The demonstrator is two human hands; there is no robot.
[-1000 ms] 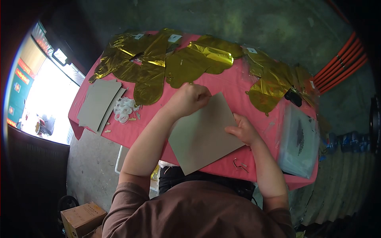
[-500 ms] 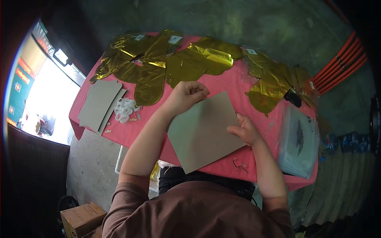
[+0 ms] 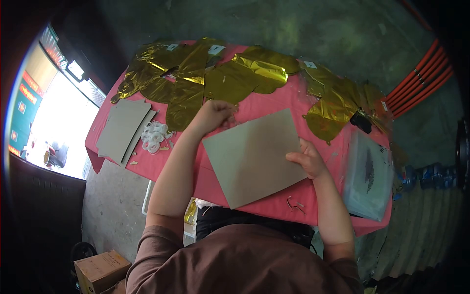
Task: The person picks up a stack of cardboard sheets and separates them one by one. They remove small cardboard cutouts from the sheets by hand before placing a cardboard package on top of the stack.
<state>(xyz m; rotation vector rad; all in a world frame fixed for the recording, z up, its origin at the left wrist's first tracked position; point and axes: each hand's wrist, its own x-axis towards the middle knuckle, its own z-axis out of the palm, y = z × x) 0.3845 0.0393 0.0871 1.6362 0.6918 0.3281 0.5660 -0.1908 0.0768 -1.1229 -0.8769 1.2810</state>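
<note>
A grey cardboard sheet (image 3: 257,157) is tilted in front of me over the near side of the table. My right hand (image 3: 309,159) grips its right edge, thumb on the upper face and fingers underneath. Beyond the sheet's upper left corner is my left hand (image 3: 215,116), off the cardboard. Its fingers are curled together, and whatever may be in them is too small to make out. Gold foil balloons (image 3: 240,81) lie flat just past that hand. To its left sit a bundle of white ribbon (image 3: 155,136) and a stack of grey cardboard sheets (image 3: 122,128).
A pink cloth (image 3: 215,183) covers the table. On its right are more gold foil (image 3: 333,98) and a stack of clear plastic bags (image 3: 368,181). Small bent bits (image 3: 296,206) lie by the front edge. A cardboard box (image 3: 103,269) stands on the floor at lower left.
My left hand has moved left, away from the sheet's upper edge. The sheet has turned slightly clockwise and shifted a little right with my right hand, which still grips it.
</note>
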